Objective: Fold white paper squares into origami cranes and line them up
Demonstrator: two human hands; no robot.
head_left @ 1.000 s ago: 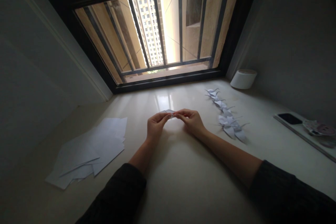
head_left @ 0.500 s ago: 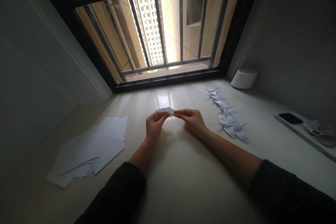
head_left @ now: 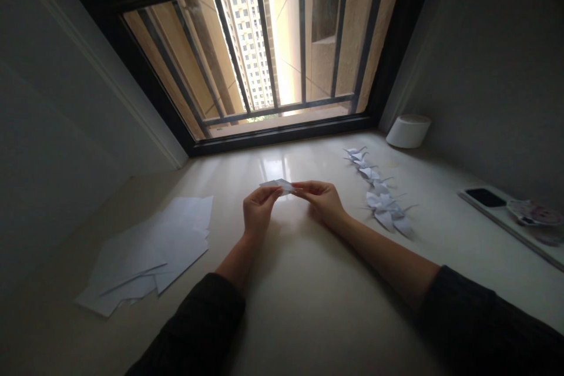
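Observation:
A small folded piece of white paper (head_left: 281, 185) is held just above the pale window ledge (head_left: 308, 305). My left hand (head_left: 259, 210) pinches its left end with thumb and fingers closed. My right hand (head_left: 322, 200) pinches its right end the same way. Both forearms stretch out from dark sleeves at the bottom of the view.
A loose pile of white paper sheets (head_left: 150, 252) lies at the left. A row of several folded paper cranes (head_left: 379, 194) runs along the right. A white round container (head_left: 408, 130) stands in the far right corner. A phone on a flat tray (head_left: 485, 197) lies at the right edge. A barred window (head_left: 273, 47) is ahead.
Both hands have lifted the folded paper slightly and its near flap now shows flatter between the fingers. Nothing else on the ledge has moved.

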